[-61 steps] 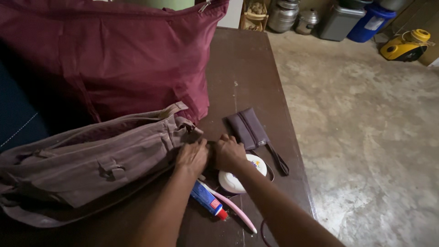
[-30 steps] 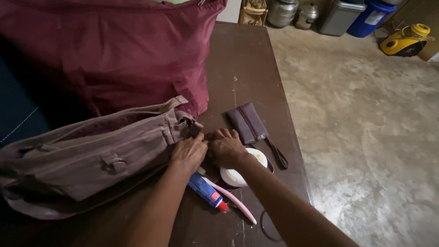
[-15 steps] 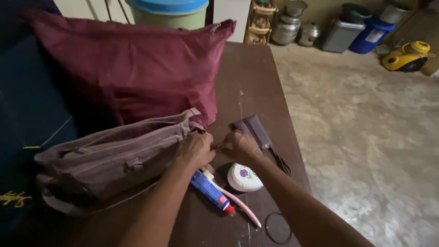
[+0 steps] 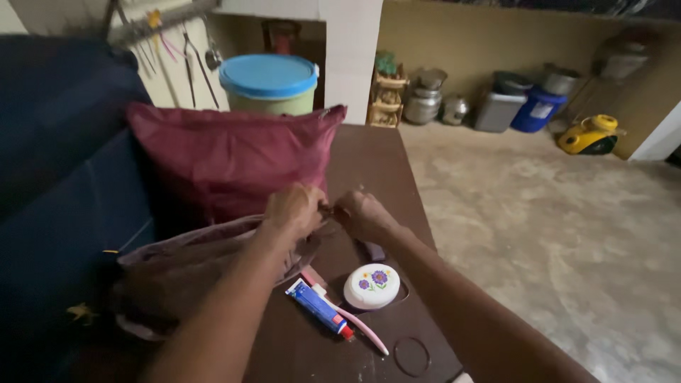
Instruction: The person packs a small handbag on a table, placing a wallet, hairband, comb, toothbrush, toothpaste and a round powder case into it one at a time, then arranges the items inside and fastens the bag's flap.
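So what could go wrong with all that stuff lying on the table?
Two things, maybe. The pink toothbrush lies close to the front edge of the dark table, so a bump from the right arm could knock it off. Also, the left hand and right hand are both busy at the end of the brown bag; a tug might drag the bag into the toothpaste tube.

Whatever the left hand (image 4: 294, 208) and right hand (image 4: 360, 213) pinch between them is too small and dark to make out, and the fingers cover it. The left forearm hides much of the brown bag (image 4: 177, 273), whose near end melts into shadow. Only a sliver of the purple pouch (image 4: 374, 251) shows below the right wrist. The tabletop (image 4: 369, 163) is cut off at its near edge by the frame. The pink toothbrush (image 4: 362, 328) has its head tucked under the toothpaste tube (image 4: 318, 307).
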